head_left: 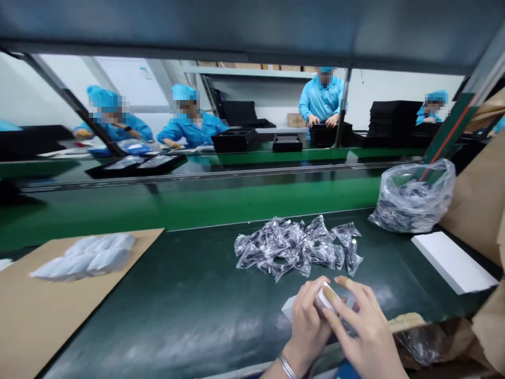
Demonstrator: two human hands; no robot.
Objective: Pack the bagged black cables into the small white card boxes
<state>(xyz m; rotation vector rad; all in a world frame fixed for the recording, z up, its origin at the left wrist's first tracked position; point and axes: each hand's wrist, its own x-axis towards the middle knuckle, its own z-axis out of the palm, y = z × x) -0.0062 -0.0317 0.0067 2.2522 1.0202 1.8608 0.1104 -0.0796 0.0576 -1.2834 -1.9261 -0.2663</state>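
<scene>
Near the front edge of the green work surface, my left hand [310, 313] is closed around a small white object [324, 296], perhaps a little box or packet; its kind is hard to make out. My right hand [365, 323] pinches the same object from the right, with tan covers on some fingertips. A pale flap or sheet [289, 308] sticks out to the left of my left hand. Just beyond both hands lies a loose pile of clear plastic bags [292, 245] with dark, cable-like items inside.
White wrapped packets [94, 255] rest on a cardboard sheet [35, 316] at left. On the right are an open plastic bag [414, 202] of similar items, a flat white box [453, 260] and brown cardboard. Co-workers in blue work across the conveyor [197, 200], among black trays [136, 164].
</scene>
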